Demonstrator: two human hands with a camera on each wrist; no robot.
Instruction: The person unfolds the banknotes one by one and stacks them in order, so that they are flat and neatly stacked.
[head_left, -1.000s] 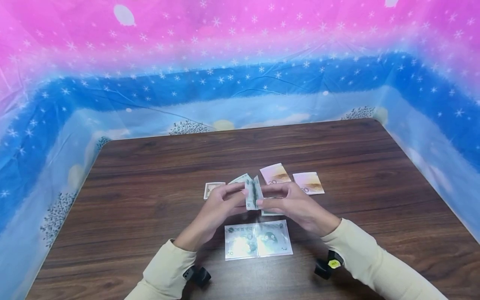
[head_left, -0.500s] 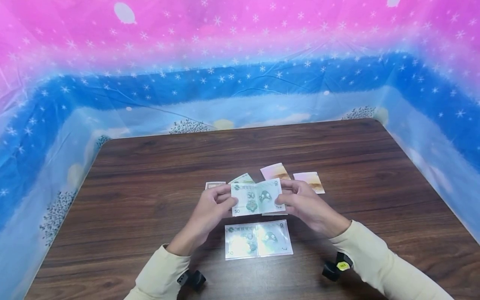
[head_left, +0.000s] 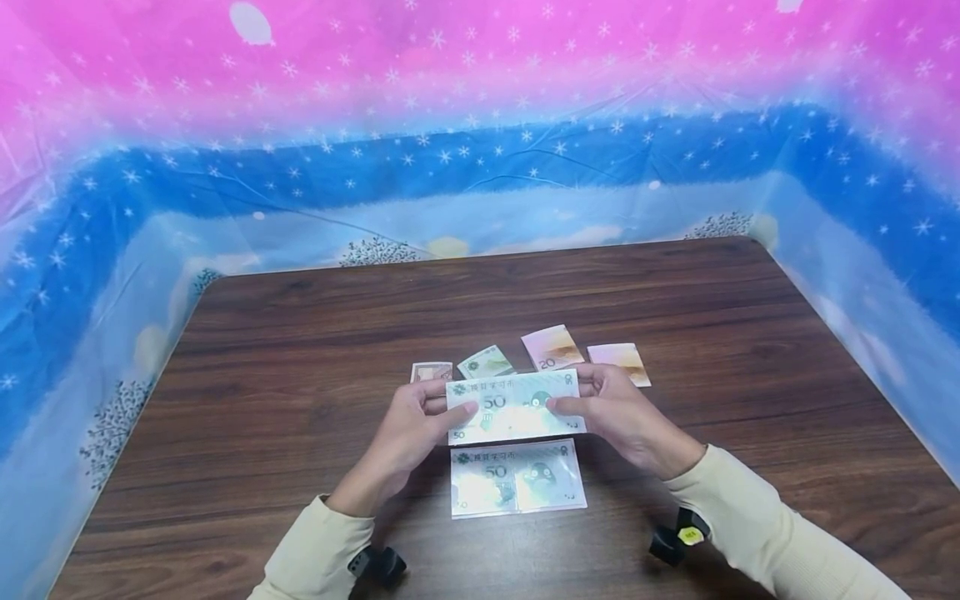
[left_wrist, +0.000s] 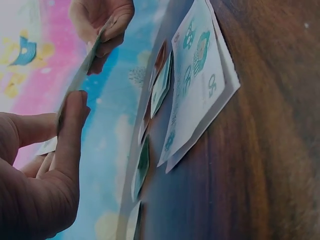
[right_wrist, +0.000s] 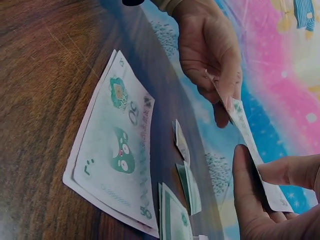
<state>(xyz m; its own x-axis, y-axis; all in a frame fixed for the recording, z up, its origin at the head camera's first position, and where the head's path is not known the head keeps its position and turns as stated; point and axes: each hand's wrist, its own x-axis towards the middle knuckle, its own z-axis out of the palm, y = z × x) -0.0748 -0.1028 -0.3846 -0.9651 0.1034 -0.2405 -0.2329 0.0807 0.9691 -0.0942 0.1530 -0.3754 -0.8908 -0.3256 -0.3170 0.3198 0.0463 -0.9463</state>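
A green-and-white banknote [head_left: 517, 423] marked 50 is held up, spread flat between both hands. My left hand [head_left: 412, 429] pinches its left end, thumb on the printed face and fingers behind. At the other end my right hand [head_left: 626, 421] pinches it the same way, the thumb lying on the cartoon figure. Just in front, opened-out 50 banknotes [head_left: 543, 492] lie stacked on the table with a centre crease; the left wrist view shows two layers in this stack [left_wrist: 197, 95].
Behind the hands lie folded notes: a brownish one [head_left: 432, 370], a green one [head_left: 487, 363], and two pink-orange ones, the left [head_left: 551, 346] marked 20. Another folded green note [right_wrist: 173, 215] shows in the right wrist view. A patterned curtain [head_left: 480, 158] surrounds the wooden table [head_left: 300, 350].
The held banknote has gone from nearly folded to fully spread. My hands have moved apart and slightly lower with it. The notes on the table have stayed put.
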